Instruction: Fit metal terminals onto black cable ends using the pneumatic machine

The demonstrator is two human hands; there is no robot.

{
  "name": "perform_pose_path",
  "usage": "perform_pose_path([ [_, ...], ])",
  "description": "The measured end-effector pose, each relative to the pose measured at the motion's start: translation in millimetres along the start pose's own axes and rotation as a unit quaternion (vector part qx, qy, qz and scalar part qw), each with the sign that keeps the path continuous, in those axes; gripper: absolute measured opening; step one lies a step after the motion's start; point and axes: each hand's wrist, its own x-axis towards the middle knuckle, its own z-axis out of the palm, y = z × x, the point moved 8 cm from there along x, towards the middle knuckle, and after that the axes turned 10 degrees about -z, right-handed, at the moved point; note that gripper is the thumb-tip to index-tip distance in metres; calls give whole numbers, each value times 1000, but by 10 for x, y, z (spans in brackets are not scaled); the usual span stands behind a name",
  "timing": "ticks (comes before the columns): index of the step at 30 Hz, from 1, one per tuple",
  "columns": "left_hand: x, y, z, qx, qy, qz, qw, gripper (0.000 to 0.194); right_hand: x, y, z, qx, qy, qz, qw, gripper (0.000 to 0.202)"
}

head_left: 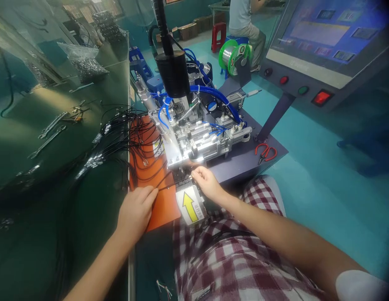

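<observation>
A thin black cable (174,184) runs between my two hands, in front of the metal machine (207,138). My left hand (136,209) rests low on the orange mat (165,211), its fingers closed on the cable. At the machine's front edge, the thumb and forefinger of my right hand (207,184) pinch the cable's end. The small tip between those fingers is mostly hidden. Just below lies a white plate with a yellow arrow (190,207). More black cables (141,146) spread over the mat's far part, left of the machine.
Bundled cables with metal ends (92,161), wrenches (50,140) and a bag of small parts (83,62) lie on the dark table. Red-handled cutters (266,153) lie on the machine base. A control screen (326,37) stands right, a green wire spool (234,57) behind. A person (244,25) sits farther back.
</observation>
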Motion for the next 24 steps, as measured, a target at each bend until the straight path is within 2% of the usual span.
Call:
perform_pose_path([
  [3, -82, 55, 13, 7, 2, -38, 999, 42, -11, 20, -31, 9, 1, 6, 1000, 37],
  [5, -115, 84, 6, 11, 7, -62, 998, 43, -64, 62, -136, 11, 12, 14, 1000, 41],
  [11, -111, 120, -20, 15, 5, -108, 994, 41, -470, 371, -789, -26, 76, 56, 995, 55],
  [15, -107, 123, -25, 15, 5, -119, 993, 39, -703, 653, -1092, -51, 98, 95, 989, 60],
  [19, -119, 119, -20, 14, 9, -122, 992, 37, -801, 882, -1236, -71, 110, 122, 984, 61],
  [24, -128, 114, -15, 13, 8, -124, 992, 36, -861, 1059, -1307, -80, 110, 140, 981, 58],
])
